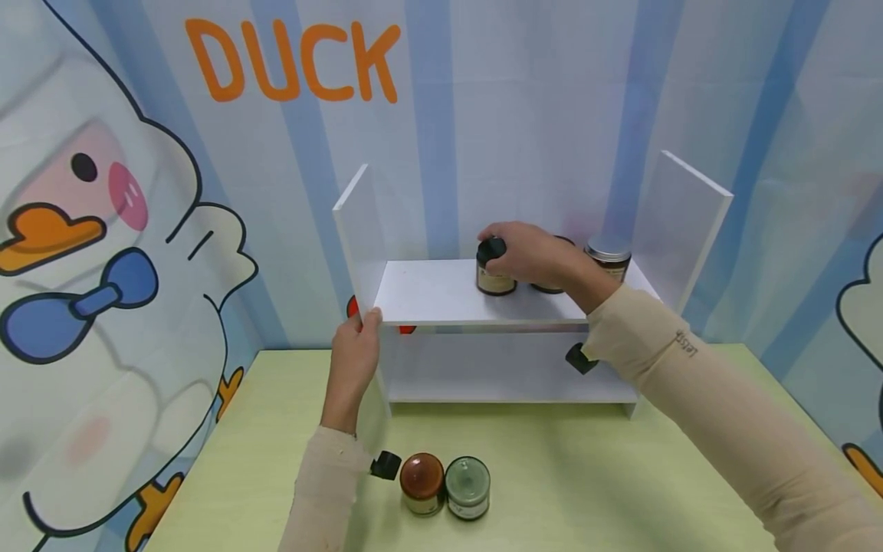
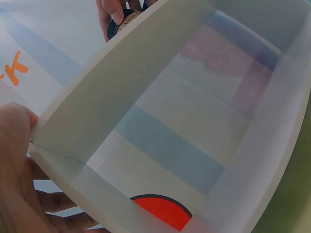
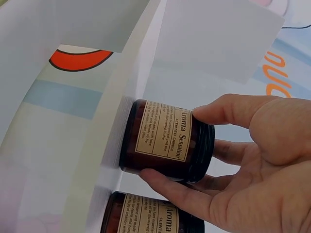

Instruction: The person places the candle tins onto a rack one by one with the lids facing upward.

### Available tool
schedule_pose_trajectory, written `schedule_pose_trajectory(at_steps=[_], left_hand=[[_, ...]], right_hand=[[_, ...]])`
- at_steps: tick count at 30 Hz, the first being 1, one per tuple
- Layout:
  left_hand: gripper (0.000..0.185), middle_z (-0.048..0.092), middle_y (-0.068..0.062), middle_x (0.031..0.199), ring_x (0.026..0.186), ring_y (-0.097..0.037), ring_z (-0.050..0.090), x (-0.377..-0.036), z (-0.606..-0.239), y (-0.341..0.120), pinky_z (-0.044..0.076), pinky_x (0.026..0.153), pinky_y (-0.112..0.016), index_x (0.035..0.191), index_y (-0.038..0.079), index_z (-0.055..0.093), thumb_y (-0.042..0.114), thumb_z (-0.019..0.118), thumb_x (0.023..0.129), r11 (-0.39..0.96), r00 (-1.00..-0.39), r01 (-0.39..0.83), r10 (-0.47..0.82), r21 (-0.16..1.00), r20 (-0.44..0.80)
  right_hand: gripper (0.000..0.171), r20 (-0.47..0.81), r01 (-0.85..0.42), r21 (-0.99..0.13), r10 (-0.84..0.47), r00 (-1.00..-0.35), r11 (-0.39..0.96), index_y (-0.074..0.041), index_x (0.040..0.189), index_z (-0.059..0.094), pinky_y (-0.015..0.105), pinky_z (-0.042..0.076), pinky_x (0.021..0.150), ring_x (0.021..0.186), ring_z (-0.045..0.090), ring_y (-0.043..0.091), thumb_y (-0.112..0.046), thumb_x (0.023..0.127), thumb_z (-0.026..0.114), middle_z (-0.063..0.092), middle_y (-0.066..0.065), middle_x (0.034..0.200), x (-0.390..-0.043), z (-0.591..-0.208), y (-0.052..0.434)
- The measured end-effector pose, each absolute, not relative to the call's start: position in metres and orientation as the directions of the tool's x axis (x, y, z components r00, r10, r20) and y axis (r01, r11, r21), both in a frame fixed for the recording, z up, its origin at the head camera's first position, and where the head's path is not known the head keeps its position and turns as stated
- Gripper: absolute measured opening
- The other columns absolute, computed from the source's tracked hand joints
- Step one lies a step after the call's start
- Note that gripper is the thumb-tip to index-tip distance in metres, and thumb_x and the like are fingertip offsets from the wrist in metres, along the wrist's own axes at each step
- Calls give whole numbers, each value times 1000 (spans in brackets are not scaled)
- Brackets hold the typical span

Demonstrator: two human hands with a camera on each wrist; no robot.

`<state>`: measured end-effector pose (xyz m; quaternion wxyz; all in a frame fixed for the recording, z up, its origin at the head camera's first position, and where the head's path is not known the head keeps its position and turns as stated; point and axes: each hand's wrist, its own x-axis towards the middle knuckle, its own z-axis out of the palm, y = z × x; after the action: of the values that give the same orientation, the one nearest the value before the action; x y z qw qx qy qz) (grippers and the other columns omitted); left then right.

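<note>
My right hand (image 1: 527, 253) holds a scented candle (image 1: 495, 276), a dark amber jar with a black lid and a cream label, upright on the upper board of a white shelf (image 1: 428, 295). In the right wrist view, thumb and fingers lie around the lid end of that candle (image 3: 163, 138). A second, matching candle (image 3: 141, 213) stands beside it, mostly behind my hand in the head view. Farther right is a jar with a silver lid (image 1: 608, 257). At the shelf's left side, my left hand (image 1: 355, 360) grips the side panel, thumb in front and fingers behind.
On the pale green table (image 1: 552, 475) in front stand an orange-brown jar (image 1: 422, 479) and a green jar (image 1: 467, 487), side by side. Upright side panels (image 1: 690, 222) flank the upper board. A printed duck curtain (image 1: 538, 100) hangs close behind the shelf.
</note>
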<state>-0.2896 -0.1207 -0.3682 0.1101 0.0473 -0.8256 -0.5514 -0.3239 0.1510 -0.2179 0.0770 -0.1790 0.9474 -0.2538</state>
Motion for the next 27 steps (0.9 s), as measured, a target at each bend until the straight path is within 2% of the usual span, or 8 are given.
schedule_pose_trajectory(at_steps=[4, 10, 16, 22, 27], left_hand=[[56, 63, -15, 115, 92, -31, 49, -290, -368, -121, 39, 79, -45, 132, 3, 60, 46, 39, 104, 400, -970, 46, -202, 915, 137], [56, 63, -15, 122, 95, -30, 50, -289, -367, -121, 40, 80, -45, 132, 3, 61, 46, 39, 104, 398, -970, 45, -202, 916, 135], [56, 64, -15, 120, 94, -30, 49, -290, -367, -120, 40, 80, -45, 131, 3, 61, 46, 40, 104, 394, -971, 40, -203, 918, 129], [56, 63, -15, 117, 93, -30, 49, -290, -368, -121, 39, 79, -45, 131, 3, 60, 47, 40, 104, 397, -971, 45, -200, 917, 134], [56, 62, -15, 112, 90, -31, 48, -290, -368, -121, 39, 78, -45, 131, 3, 60, 47, 39, 104, 393, -971, 49, -196, 918, 135]], right_hand=[[58, -53, -301, -510, -378, -924, 806, -10, 155, 38, 55, 39, 109, 144, 38, 36, -17, 101, 57, 37, 17, 158, -323, -217, 150], [58, -44, -312, -510, -387, -921, 801, -9, 155, 38, 55, 38, 110, 143, 38, 36, -16, 101, 57, 38, 18, 158, -324, -218, 151], [59, -39, -313, -507, -384, -922, 803, -8, 156, 37, 55, 37, 111, 145, 36, 36, -13, 101, 56, 37, 18, 158, -323, -218, 151], [61, -34, -301, -503, -367, -930, 810, -11, 157, 36, 55, 37, 110, 145, 36, 36, -16, 100, 58, 34, 16, 160, -319, -216, 152], [63, -15, -311, -479, -362, -932, 821, -15, 158, 36, 56, 33, 114, 148, 31, 35, -21, 100, 60, 31, 14, 162, -314, -212, 156]])
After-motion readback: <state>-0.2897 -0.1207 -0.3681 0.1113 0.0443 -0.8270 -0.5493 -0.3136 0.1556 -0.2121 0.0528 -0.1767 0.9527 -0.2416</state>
